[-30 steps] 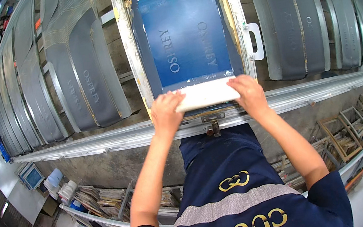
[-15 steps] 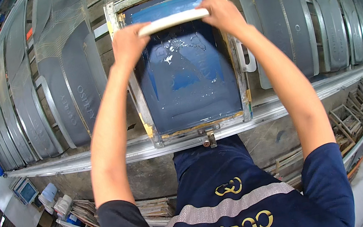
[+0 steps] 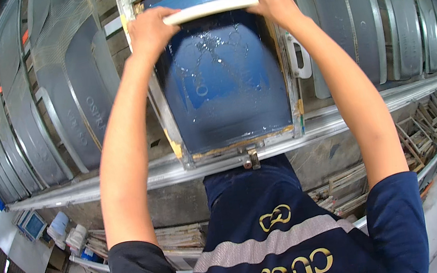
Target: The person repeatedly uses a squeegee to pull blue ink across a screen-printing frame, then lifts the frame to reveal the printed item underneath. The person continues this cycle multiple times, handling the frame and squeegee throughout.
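Observation:
My left hand [image 3: 151, 30] and my right hand [image 3: 274, 3] are closed on the two ends of a long white-handled squeegee [image 3: 210, 8]. It lies crosswise over the far part of a screen-printing frame [image 3: 171, 135], whose metal rim carries yellow tape. Inside the rim, the mesh [image 3: 232, 114] looks blue and dark, with wet, shiny streaks and faint lettering shapes in its middle. The squeegee's lower edge is hard to make out against the dark mesh. A pale handle [image 3: 302, 57] sticks out from the frame's right side.
Grey printed panels lie in a row on both sides, including one on the left [image 3: 79, 84] and one on the right [image 3: 338, 43]. A metal rail [image 3: 352, 112] runs along the near edge. Wooden frames [image 3: 426, 129] are stacked low at the right; a small screen [image 3: 31, 224] stands at the left.
Both hands and the squeegee have moved a little farther away over the mesh. More blue shows in its middle. The whole view has shifted slightly too.

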`<state>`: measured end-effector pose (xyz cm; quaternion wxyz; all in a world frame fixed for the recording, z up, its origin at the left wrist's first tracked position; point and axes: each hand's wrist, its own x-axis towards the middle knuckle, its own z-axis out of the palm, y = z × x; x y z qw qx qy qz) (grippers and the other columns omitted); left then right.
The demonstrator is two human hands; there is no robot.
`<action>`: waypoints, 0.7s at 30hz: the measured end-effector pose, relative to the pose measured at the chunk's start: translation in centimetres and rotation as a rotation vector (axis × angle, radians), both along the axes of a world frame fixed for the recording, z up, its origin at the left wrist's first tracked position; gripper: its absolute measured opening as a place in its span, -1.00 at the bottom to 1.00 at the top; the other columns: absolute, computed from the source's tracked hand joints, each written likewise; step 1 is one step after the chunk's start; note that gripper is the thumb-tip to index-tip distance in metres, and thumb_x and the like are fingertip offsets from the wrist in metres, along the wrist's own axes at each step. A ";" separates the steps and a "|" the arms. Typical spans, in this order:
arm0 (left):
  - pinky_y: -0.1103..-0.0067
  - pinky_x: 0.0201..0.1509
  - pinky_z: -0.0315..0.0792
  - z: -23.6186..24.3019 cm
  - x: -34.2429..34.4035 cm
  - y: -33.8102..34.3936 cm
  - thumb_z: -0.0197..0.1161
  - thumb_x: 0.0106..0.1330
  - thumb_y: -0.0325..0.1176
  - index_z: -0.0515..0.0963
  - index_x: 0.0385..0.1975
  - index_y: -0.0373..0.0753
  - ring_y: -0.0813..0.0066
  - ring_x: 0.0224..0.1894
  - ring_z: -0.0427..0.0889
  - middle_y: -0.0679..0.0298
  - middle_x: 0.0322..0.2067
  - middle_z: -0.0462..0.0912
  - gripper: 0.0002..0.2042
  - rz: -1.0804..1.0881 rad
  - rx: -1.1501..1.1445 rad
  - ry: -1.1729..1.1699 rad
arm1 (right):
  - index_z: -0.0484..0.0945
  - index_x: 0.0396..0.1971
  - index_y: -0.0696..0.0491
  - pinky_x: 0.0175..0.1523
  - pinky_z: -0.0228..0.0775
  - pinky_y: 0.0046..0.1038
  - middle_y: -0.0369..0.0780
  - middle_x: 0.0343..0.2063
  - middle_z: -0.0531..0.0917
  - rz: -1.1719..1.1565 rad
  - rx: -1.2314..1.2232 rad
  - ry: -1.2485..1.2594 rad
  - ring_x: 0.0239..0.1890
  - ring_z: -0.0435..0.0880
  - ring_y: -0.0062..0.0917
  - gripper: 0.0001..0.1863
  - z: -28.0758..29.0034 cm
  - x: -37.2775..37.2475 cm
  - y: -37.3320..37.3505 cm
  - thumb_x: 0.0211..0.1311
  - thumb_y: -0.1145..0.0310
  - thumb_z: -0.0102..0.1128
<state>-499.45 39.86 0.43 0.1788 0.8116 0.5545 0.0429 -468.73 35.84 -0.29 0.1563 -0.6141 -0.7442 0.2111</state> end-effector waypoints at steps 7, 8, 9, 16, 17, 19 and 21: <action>0.28 0.05 0.28 0.4 -1.8 -22.9 0.49 -0.13 -0.49 0.74 -0.06 0.17 0.44 -0.03 0.65 0.50 -0.14 0.76 -0.47 -0.001 0.025 -0.045 | 0.70 -0.15 0.11 0.08 0.54 -0.22 -0.12 -0.19 0.72 -0.030 0.044 0.196 -0.05 0.67 -0.16 -0.62 0.1 -2.2 -22.3 -0.09 0.55 0.46; 0.26 0.04 0.27 0.2 -2.2 -26.0 0.47 -0.13 -0.51 0.73 -0.06 0.16 0.46 0.01 0.65 0.50 -0.10 0.76 -0.46 -0.003 -0.011 -0.017 | 0.69 -0.13 0.11 0.10 0.54 -0.24 -0.13 -0.16 0.71 -0.011 0.003 0.173 -0.02 0.66 -0.17 -0.59 0.7 -2.5 -24.9 -0.10 0.56 0.46; 0.26 0.02 0.26 0.4 -2.3 -28.4 0.45 -0.12 -0.53 0.73 -0.07 0.14 0.47 0.03 0.66 0.50 -0.07 0.77 -0.48 -0.003 -0.013 -0.024 | 0.68 -0.11 0.11 0.12 0.53 -0.26 -0.14 -0.14 0.70 0.004 -0.035 0.148 0.02 0.64 -0.18 -0.56 1.1 -2.7 -27.1 -0.12 0.57 0.46; 0.29 0.08 0.23 1.0 -2.3 -33.0 0.44 0.01 -0.46 0.71 -0.17 0.06 0.49 0.01 0.69 0.52 -0.08 0.78 -0.66 0.031 0.134 -0.084 | 0.61 0.16 0.04 0.41 0.28 -0.17 -0.10 0.09 0.62 0.097 -0.194 0.356 0.27 0.50 -0.21 -0.31 4.4 -1.0 -27.5 -0.04 0.22 0.63; 0.28 0.10 0.23 1.1 -2.2 -32.8 0.44 0.00 -0.46 0.71 -0.15 0.05 0.49 0.03 0.68 0.51 -0.06 0.77 -0.64 0.047 0.104 -0.096 | 0.62 0.15 0.04 0.42 0.29 -0.26 -0.11 0.10 0.62 -0.045 -0.201 0.444 0.28 0.52 -0.23 -0.36 2.9 0.9 -25.8 0.04 0.15 0.59; 0.27 0.13 0.23 1.5 -2.2 -32.5 0.44 0.00 -0.47 0.71 -0.14 0.04 0.50 0.06 0.67 0.51 -0.04 0.76 -0.63 0.046 0.068 -0.085 | 0.67 0.08 0.06 0.08 0.47 -0.35 -0.14 -0.04 0.64 -0.440 0.068 0.522 -0.02 0.63 -0.35 -0.49 1.0 3.9 -21.1 0.19 0.12 0.47; 0.28 0.16 0.21 1.7 -1.8 -32.2 0.43 -0.04 -0.51 0.71 -0.13 0.03 0.53 0.08 0.65 0.51 -0.01 0.75 -0.59 0.046 0.033 -0.130 | 0.68 0.05 0.00 -0.03 0.45 -0.34 -0.20 -0.22 0.60 -0.592 0.274 0.187 -0.17 0.60 -0.39 -0.59 -3.3 6.8 -17.3 0.31 0.09 0.36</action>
